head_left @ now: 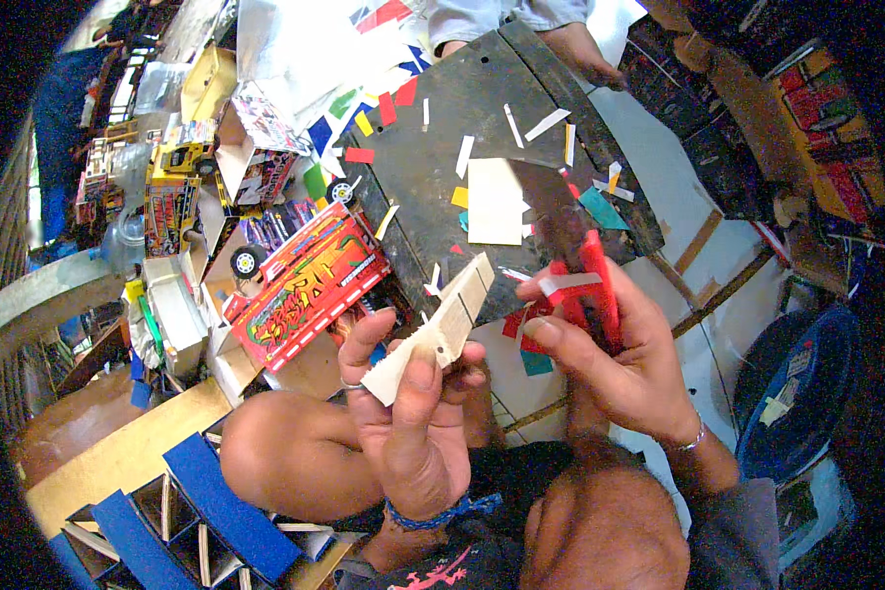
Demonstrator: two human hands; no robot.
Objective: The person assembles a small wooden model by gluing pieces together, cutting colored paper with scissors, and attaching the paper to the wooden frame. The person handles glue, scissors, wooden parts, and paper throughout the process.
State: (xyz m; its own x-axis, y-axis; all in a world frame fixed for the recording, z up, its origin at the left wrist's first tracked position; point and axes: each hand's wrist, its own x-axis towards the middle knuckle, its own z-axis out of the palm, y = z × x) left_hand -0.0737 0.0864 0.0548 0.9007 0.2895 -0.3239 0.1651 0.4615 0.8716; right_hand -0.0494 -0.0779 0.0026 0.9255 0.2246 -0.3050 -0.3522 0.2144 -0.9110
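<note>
My left hand [413, 423] pinches a cream piece of card [452, 305] between thumb and fingers. It is tilted upward, with dark lines and a small hole. To its right, my right hand [629, 354] grips red-handled scissors [600, 285]; their blades are blurred and hard to make out. A white strip [570, 283] shows by the red handle. The scissors and the card are apart. Beyond both hands, a blank cream card [495, 202] lies on the dark low table [413, 177], among several small coloured scraps.
At the left, a red painted toy truck body [310, 290] with black wheels leans beside a yellow toy truck [189, 147] and open boxes. Blue-topped wooden pieces [231, 501] lie at lower left. A dark round basin [792, 393] stands at right. Another person's foot [580, 54] rests at the table's far edge.
</note>
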